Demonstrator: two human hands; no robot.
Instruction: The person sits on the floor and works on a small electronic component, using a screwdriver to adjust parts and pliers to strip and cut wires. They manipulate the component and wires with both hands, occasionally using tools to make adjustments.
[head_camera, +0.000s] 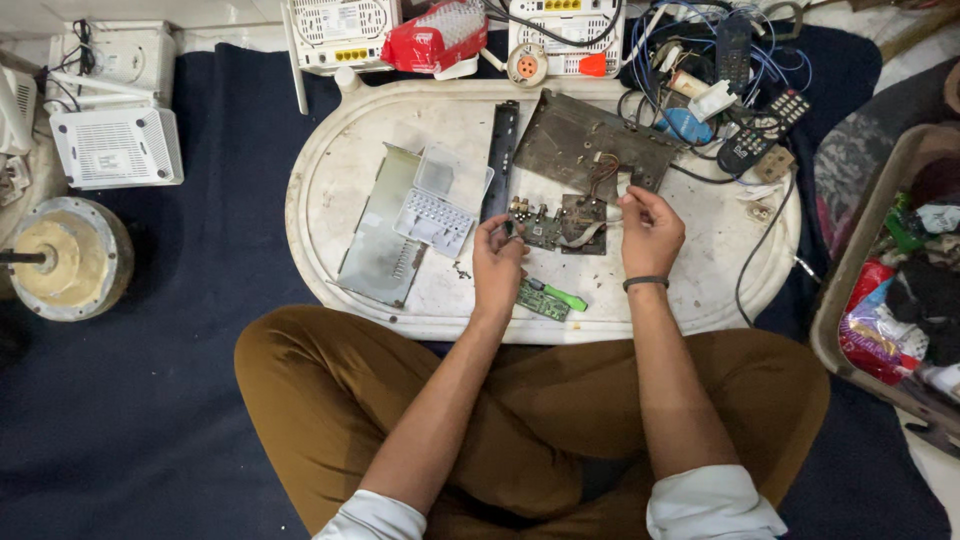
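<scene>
I sit cross-legged at a low white oval table (330, 200). My left hand (498, 262) pinches the left edge of a dark circuit board (562, 224) with connectors and a grey ribbon cable. My right hand (650, 232) grips something small by the board's right edge, where thin wires lead up; what it holds is too small to tell. Behind the board lies a grey metal chassis plate (590, 140). A green-handled screwdriver (558, 295) and a small green circuit board (540, 300) rest just below my left hand.
A clear plastic screw box (440, 200), a metal cover (385, 235) and a black strip (500, 160) lie left of the board. Remotes (765, 130) and tangled cables (690, 60) crowd the far right; white routers (118, 145) and a round metal part (62, 258) sit left. A cluttered tray (850, 300) stands right.
</scene>
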